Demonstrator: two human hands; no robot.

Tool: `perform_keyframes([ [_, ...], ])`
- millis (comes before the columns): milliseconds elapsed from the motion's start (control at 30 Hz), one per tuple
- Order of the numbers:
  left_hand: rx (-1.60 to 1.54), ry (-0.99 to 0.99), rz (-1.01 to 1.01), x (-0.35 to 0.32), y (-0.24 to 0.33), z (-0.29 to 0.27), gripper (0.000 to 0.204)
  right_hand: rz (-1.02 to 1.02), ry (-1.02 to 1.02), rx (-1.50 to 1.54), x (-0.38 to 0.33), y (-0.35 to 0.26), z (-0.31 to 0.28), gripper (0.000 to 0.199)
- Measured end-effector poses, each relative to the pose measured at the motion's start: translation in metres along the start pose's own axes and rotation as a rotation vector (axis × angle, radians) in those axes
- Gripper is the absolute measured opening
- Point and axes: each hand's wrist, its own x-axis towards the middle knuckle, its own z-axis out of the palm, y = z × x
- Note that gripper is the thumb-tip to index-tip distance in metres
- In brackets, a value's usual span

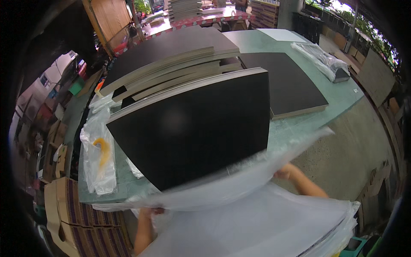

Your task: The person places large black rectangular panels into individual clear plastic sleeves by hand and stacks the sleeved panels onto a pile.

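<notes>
Black panel (192, 132), long axis crosswise, lies beyond both hands; left hand (150, 211), nearer its bottom corner, and right hand (284, 171) each pinch the plastic sheeting (239, 218).

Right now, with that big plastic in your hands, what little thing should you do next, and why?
I'd probably lift the translucent plastic film a little higher over the black panel, because the left hand and right hand hold it spread, and it crosses only the panel's lower edge here, leaving most of the face bare.
</notes>
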Motion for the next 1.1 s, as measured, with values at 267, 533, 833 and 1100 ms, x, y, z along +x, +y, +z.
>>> perform_keyframes([
  [267,0.644,-0.269,-0.031,0.035,-0.071,0.054,0.016,-0.003,0.187,-0.847,0.085,0.095,0.043,0.041],
  [533,0.796,-0.011,0.006,0.008,0.004,-0.001,0.017,-0.239,0.034,-0.737,-0.047,-0.068,0.034,0.018],
  [833,0.594,-1.298,0.242,-0.008,0.093,0.135,0.047,-0.465,-1.440,-0.696,-0.108,-0.123,0.146,0.048],
  [1100,1.064,-0.771,0.015,0.081,-0.075,0.082,0.033,0.064,-0.880,-1.075,0.020,-0.052,0.117,0.071],
])
